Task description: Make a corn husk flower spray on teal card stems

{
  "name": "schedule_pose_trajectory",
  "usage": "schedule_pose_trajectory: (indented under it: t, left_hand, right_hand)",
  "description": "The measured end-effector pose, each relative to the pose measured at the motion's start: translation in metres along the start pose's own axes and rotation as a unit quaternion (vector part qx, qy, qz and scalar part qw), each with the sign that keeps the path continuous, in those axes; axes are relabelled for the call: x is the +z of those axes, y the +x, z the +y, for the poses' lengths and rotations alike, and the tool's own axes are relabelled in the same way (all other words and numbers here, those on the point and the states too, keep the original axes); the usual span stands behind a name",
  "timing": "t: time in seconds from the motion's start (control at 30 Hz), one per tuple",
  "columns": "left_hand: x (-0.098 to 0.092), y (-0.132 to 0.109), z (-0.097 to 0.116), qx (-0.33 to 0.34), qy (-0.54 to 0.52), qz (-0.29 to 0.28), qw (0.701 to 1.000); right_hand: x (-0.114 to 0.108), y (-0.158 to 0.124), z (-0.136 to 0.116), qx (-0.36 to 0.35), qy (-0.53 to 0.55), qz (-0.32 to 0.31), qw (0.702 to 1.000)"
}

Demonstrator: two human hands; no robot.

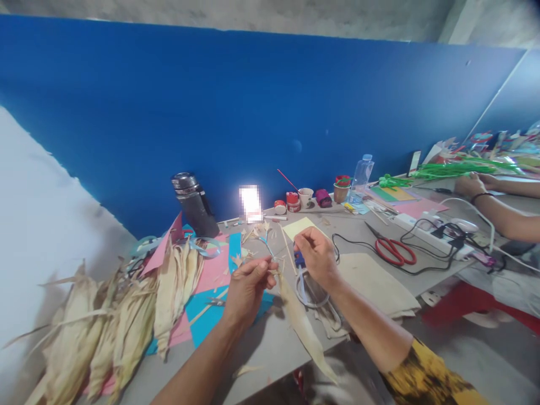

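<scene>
My left hand (pixel 252 281) is closed in a pinch over the table. Between its fingertips is the narrow end of a pale dried corn husk (pixel 301 320), which trails down past the table's front edge. To the right, my right hand (pixel 317 256) is raised with thumb and fingers pressed together; what they hold, if anything, I cannot make out. Just under those fingers is a blue tool (pixel 299 258), partly hidden, that looks like a glue gun. A thin blue-and-white stem (pixel 267 247) with small husk pieces lies behind my left hand.
Dried corn husks (pixel 130 320) lie heaped at left beside a dark thermos (pixel 194 205). Red-handled scissors (pixel 394 251), a power strip (pixel 430 233) and cables are at right. Paint pots (pixel 292 201) and a plastic bottle (pixel 361 177) line the wall. Another person's hands (pixel 472 184) work at far right.
</scene>
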State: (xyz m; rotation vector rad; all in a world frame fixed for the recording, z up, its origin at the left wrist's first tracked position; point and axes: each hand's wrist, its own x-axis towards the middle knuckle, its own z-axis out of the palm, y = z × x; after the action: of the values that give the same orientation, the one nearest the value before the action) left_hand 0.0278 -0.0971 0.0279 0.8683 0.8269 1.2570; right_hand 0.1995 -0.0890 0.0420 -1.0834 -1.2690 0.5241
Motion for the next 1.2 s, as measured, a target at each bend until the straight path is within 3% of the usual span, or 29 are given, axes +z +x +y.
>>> schedule_pose_trajectory:
  t: [0.13, 0.3, 0.37, 0.5, 0.6, 0.83, 1.03, 1.1, 1.2]
  left_hand:
    - [0.005, -0.002, -0.004, -0.015, -0.019, 0.013, 1.0]
    - [0.003, -0.002, -0.011, -0.022, -0.009, 0.008, 1.0]
    - [0.004, -0.003, -0.015, -0.016, 0.001, -0.006, 1.0]
    - [0.007, -0.004, -0.019, -0.007, 0.011, -0.015, 1.0]
    - [0.008, -0.005, -0.015, 0.012, 0.028, -0.005, 1.0]
    - [0.006, -0.005, 0.001, 0.015, -0.016, -0.023, 0.999]
    - [0.007, -0.005, -0.003, -0.012, 0.008, -0.062, 0.998]
    - [0.007, -0.006, -0.009, -0.009, 0.031, -0.062, 0.998]
    - [0.01, -0.008, -0.013, -0.005, 0.035, -0.058, 0.998]
  right_hand:
    - [0.001, 0.001, 0.006, 0.027, 0.033, 0.01, 0.999]
    - [0.006, 0.0, 0.015, 0.1, 0.197, -0.01, 0.975]
    - [0.006, 0.0, 0.013, 0.151, 0.316, -0.028, 0.936]
    - [0.005, 0.0, 0.007, 0.249, 0.511, -0.068, 0.82]
    - [0.003, -0.002, 0.006, 0.264, 0.542, -0.064, 0.795]
    - [-0.002, -0.01, 0.003, 0.245, 0.483, -0.057, 0.838]
    - [0.015, -0.027, 0.002, 0.272, 0.431, -0.014, 0.86]
    - [0.022, -0.036, 0.0, 0.259, 0.369, -0.013, 0.893]
    - [0.028, -0.05, -0.005, 0.147, 0.222, -0.012, 0.964]
